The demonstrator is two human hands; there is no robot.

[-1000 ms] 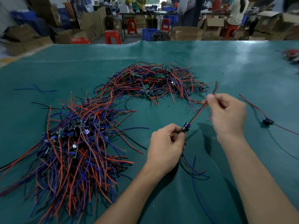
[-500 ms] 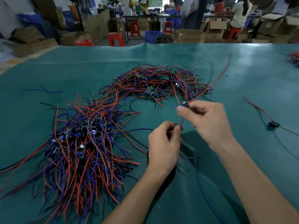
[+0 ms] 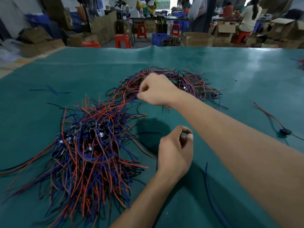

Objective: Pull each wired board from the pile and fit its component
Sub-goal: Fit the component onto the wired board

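Observation:
Two tangles of red and blue wired boards lie on the green table cover (image 3: 230, 71). The far pile (image 3: 194, 81) shows small green boards. The near left pile (image 3: 92, 145) holds boards with dark blue parts. My right hand (image 3: 156, 91) reaches across onto the left side of the far pile. Its curled fingertips are down among the red wires and seem to pinch them, though motion blurs them. My left hand (image 3: 176, 150) hovers above the cover in front of me with thumb and fingers curled together. Whether anything small sits between them is hidden.
A single wired piece with a dark blue part (image 3: 284, 131) lies at the right. A loose blue wire (image 3: 212, 191) runs under my right forearm, and another (image 3: 51, 91) lies at far left. Red stools, cardboard boxes and seated people are beyond the table's far edge.
My right hand has left the wired piece both hands held and swung forward and left onto the far pile. My left hand stays near the front, and that piece no longer shows in it.

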